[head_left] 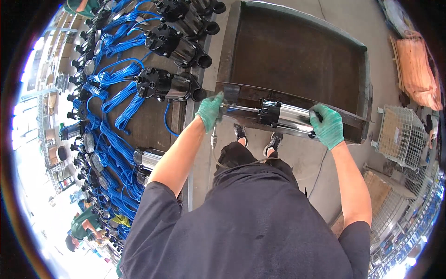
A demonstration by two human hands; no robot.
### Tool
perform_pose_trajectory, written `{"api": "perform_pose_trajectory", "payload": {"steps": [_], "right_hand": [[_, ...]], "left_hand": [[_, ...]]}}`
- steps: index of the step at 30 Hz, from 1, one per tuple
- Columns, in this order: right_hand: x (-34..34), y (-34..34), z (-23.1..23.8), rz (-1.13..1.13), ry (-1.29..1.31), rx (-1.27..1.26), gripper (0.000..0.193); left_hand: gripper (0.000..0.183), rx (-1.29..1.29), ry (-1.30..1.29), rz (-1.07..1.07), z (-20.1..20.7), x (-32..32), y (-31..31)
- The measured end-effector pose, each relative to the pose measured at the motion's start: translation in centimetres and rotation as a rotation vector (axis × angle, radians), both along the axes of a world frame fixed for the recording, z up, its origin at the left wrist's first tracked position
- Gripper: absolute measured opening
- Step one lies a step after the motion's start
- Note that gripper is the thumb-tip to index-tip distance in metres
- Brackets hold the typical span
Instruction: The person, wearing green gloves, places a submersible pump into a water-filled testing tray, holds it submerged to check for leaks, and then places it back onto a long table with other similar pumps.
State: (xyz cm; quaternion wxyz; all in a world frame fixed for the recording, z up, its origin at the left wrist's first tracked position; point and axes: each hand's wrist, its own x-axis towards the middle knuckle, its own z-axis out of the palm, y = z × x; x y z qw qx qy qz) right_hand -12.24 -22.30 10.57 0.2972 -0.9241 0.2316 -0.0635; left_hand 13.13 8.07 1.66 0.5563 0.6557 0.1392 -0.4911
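A shiny steel motor cylinder point(293, 119) with a black end lies across the near edge of a dark metal tray. My right hand point(326, 124), in a green glove, is closed around its right end. In my left hand point(210, 111), also green-gloved, is what looks like an air gun, mostly hidden by the fingers. Its thin metal nozzle point(244, 108) reaches the cylinder's black end. From beneath that hand hangs a metal hose coupling point(213, 141), its thin hose curving toward my waist.
The rimmed metal tray point(297, 51) extends beyond the cylinder. Left stands a bench crowded with black-and-steel pumps point(171, 85) and coiled blue cables point(121, 111). Wire mesh crates point(400, 135) and an orange wrapped bundle point(418, 72) are at right. Another person point(83, 228) is at far lower left.
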Motion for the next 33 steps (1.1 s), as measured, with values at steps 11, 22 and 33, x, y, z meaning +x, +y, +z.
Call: {"api": "perform_pose_trajectory", "payload": {"steps": [11,22,33], "right_hand": [[0.3,0.8,0.2,-0.057,-0.021,-0.071,0.010],[0.0,0.9,0.3,-0.044,-0.013,-0.078,0.013],[-2.7,7.7,4.5,0.181,-0.175,0.026,0.054]], "left_hand": [[0.034,0.057,-0.128,-0.107,-0.9,-0.4,-0.4],[0.033,0.053,-0.140,-0.081,0.2,-0.5,0.0],[0.030,-0.675,0.022,0.367,12.2,-8.3,-9.9]]}}
